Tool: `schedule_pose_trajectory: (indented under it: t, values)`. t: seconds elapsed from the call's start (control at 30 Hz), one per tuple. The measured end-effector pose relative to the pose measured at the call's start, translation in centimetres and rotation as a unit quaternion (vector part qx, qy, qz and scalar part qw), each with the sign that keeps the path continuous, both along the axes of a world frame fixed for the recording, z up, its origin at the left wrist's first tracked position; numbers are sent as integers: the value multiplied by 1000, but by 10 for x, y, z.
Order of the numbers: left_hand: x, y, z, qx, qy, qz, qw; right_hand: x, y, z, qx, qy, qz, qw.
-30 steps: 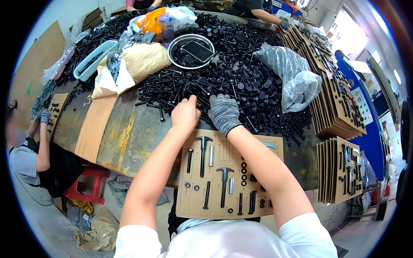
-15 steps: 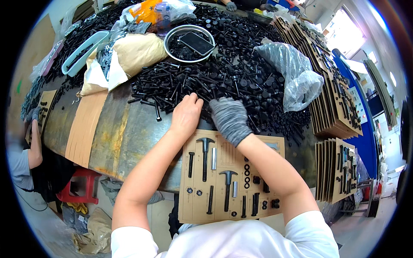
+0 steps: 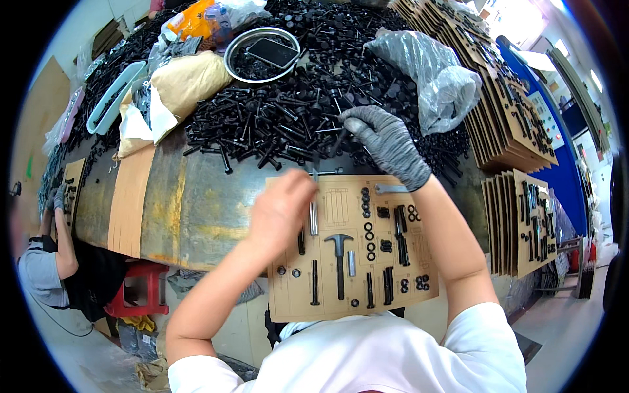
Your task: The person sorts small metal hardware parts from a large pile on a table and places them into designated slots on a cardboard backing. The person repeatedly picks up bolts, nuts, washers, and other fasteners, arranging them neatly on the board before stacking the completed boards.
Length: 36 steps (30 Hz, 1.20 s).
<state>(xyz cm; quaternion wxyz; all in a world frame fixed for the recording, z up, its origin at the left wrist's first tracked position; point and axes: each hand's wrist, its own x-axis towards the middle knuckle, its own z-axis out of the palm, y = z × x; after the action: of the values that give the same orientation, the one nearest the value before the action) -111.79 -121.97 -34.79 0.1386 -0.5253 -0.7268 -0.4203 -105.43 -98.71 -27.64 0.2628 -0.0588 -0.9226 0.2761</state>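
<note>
A cardboard sheet (image 3: 291,304) with rows of black hardware lies in front of me, at the table's near edge. Over its upper left part is my bare left hand (image 3: 285,206), smeared by motion, its fingertips near a silver tube (image 3: 313,219). Whether it holds anything is unclear. My right hand (image 3: 390,141), in a grey knit glove, is at the near edge of a heap of black bolts (image 3: 262,118). Its thumb and fingers are pinched together, with a blurred dark piece beneath them. A black T-headed bolt (image 3: 339,262) and several nuts and washers sit on the sheet.
Behind the bolts is a round metal bowl (image 3: 229,65) with a phone (image 3: 272,52) on it. A paper sack (image 3: 190,85) stands left, a clear plastic bag (image 3: 445,92) right. Filled cardboard sheets (image 3: 504,223) stand upright at right. Another person's gloved hands (image 3: 56,196) work far left.
My left hand has come back from the heap over the sheet. My right hand has moved right and slightly away, uncovering more of the sheet. The view has shifted somewhat.
</note>
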Motion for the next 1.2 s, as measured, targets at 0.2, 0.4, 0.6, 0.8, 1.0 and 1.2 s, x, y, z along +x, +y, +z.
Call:
schedule_pose_trajectory:
  t: [0.2, 0.4, 0.6, 0.8, 1.0, 1.2]
  values:
    - [56, 15, -28, -101, 73, -52, 991, 36, 0, -51, 99, -97, 60, 989]
    - [59, 18, -29, -107, 51, -15, 993, 35, -26, -67, 247, -240, 62, 937]
    - [49, 14, -21, -140, 9, -40, 989, 44, -12, -32, 156, -211, 58, 963]
    - [46, 20, -21, -173, -54, -6, 983, 46, -3, -47, 281, -239, 176, 913]
    - [37, 28, -15, -199, -98, -57, 973, 38, 0, -65, 134, -175, 180, 959]
    - [37, 29, -19, -201, -44, -40, 978, 47, -6, -71, 112, -158, 170, 966]
